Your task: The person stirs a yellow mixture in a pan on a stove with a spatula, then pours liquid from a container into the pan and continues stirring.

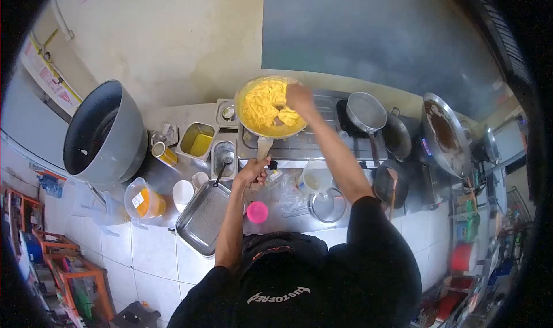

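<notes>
My left hand (252,172) is wrapped round the pale handle (264,148) of a frying pan (253,131), which sits over the left side of the stove. Yellow scrambled eggs (264,101) in soft folds cover most of the pan. Over the pan's right side my right hand (298,97) is closed in a fist; what it grips is hidden beneath it. A brownish patch (279,121) shows among the eggs below that hand.
Right of the pan stand a saucepan (366,111), a dark pan (396,135) and a large wok (442,126). To the left are a metal container of yellow liquid (200,145), a can (165,154), a jug (145,200) and a tray (203,217). A pink cup (257,212) stands near the counter's front.
</notes>
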Available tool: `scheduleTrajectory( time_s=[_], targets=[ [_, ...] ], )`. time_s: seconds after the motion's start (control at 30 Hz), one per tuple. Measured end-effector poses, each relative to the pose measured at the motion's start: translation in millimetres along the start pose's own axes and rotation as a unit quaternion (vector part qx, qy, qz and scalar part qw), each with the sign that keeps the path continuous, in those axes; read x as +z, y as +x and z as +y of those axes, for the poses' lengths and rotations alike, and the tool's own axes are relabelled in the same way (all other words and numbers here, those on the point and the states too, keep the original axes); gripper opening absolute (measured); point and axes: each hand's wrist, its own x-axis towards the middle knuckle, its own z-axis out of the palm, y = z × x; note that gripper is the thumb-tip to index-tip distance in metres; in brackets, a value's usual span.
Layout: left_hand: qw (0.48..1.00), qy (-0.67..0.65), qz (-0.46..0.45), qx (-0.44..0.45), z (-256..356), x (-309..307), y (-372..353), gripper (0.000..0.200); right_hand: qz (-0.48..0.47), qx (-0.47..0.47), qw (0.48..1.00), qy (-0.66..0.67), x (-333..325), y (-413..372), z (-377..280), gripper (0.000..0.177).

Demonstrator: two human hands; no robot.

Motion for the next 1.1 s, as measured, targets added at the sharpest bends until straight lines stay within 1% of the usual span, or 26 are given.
scheduleTrajectory(
  time_s=[0.03,0.07,0.1,0.13,0.2,0.23,0.3,0.33,0.4,0.43,0.47,0.5,0.57,0.63,0.7,0.73,0.77,0.83,0.9,0.97,1.0,1.03,1.07,1.1],
  targets=[
    [1.0,-0.009,-0.012,-0.006,-2.7,-1.9,3.4,0.037,-0.001,-0.003,1.0,0.002,-34.0,-6.8,2.8,0.016],
    [1.0,-0.012,-0.008,-0.004,-2.7,-1.3,3.0,0.037,-0.024,-0.032,0.999,-0.019,-70.4,-16.6,2.8,0.016],
    [1.0,-0.004,-0.009,-0.002,-1.3,0.1,0.8,0.038,-0.047,-0.061,0.996,-0.039,-86.5,-23.7,2.1,0.015],
    [1.0,0.004,-0.009,0.001,0.0,-0.2,0.7,0.038,-0.046,-0.066,0.996,-0.038,-80.0,-30.3,-0.9,0.015],
    [1.0,-0.006,-0.011,-0.011,-2.6,-2.8,3.6,0.038,-0.06,-0.136,0.985,-0.082,-50.6,-48.1,-11.6,0.013],
    [1.0,-0.014,-0.018,-0.02,-2.6,-3.2,5.5,0.039,-0.059,-0.136,0.986,-0.08,-31.5,-49.5,-16.4,0.013],
    [1.0,-0.002,-0.011,-0.024,-2.4,-1.2,5.9,0.04,-0.083,-0.019,0.993,-0.079,12.7,-43.3,-21.6,0.013],
    [1.0,0.009,-0.003,-0.03,-2.1,-1.3,4.7,0.041,-0.08,-0.018,0.994,-0.078,28.1,-37.6,-19.4,0.013],
    [0.999,0.021,-0.003,-0.024,-0.4,0.3,5.9,0.041,-0.001,-0.124,0.968,-0.219,52.3,-21.7,-13.8,0.011],
    [0.999,0.03,-0.004,-0.022,1.0,1.1,6.2,0.041,0.001,-0.121,0.968,-0.219,62.4,-10.8,-7.4,0.011],
    [0.999,0.033,-0.007,-0.02,3.0,1.0,5.6,0.041,0.063,-0.206,0.962,-0.166,69.4,3.6,2.8,0.01],
    [0.999,0.03,-0.009,-0.009,4.7,0.7,4.4,0.041,0.122,-0.29,0.942,-0.112,69.4,17.1,13.9,0.009],
    [1.0,0.025,-0.016,-0.002,2.5,0.2,1.8,0.041,0.098,-0.265,0.957,-0.074,18.0,32.9,36.3,0.007],
    [1.0,-0.02,-0.003,0.004,1.6,0.6,1.6,0.039,0.019,-0.232,0.969,-0.087,-21.0,49.2,64.2,0.009],
    [0.999,-0.029,-0.023,0.0,-0.5,-2.5,4.5,0.039,-0.128,-0.175,0.966,-0.138,-41.7,42.6,85.4,0.011],
    [0.999,-0.034,-0.039,-0.004,-2.3,-5.9,8.1,0.038,-0.244,-0.134,0.96,-0.036,-38.3,42.7,99.9,0.011],
    [0.998,-0.04,-0.038,-0.002,-11.7,-10.6,17.3,0.039,-0.353,-0.09,0.929,0.067,-33.3,44.9,109.1,0.013],
    [0.999,-0.036,-0.04,0.008,-11.7,-11.5,16.3,0.037,-0.397,-0.074,0.894,0.196,-34.4,13.6,95.0,0.018],
    [0.999,-0.023,-0.031,0.002,-7.5,-10.8,14.2,0.035,-0.363,-0.008,0.893,0.266,-23.5,-23.4,50.5,0.024],
    [0.998,-0.033,-0.051,0.007,-10.2,-13.4,17.0,0.037,-0.296,0.087,0.867,0.391,8.6,-42.0,6.7,0.023],
    [0.997,-0.041,-0.068,0.005,-11.8,-14.0,20.3,0.039,-0.26,0.091,0.87,0.408,26.8,-41.4,-12.6,0.024],
    [0.998,-0.031,-0.061,-0.002,-13.2,-14.3,24.1,0.037,-0.224,0.097,0.871,0.427,49.9,-36.3,-30.3,0.025],
    [0.998,-0.026,-0.062,-0.001,-14.3,-13.8,21.9,0.037,-0.157,0.072,0.925,0.338,87.9,-18.8,-41.9,0.024],
    [0.997,-0.035,-0.061,0.007,-13.7,-13.2,19.6,0.037,-0.085,0.047,0.965,0.243,111.9,1.3,-51.2,0.025]
  ],
)
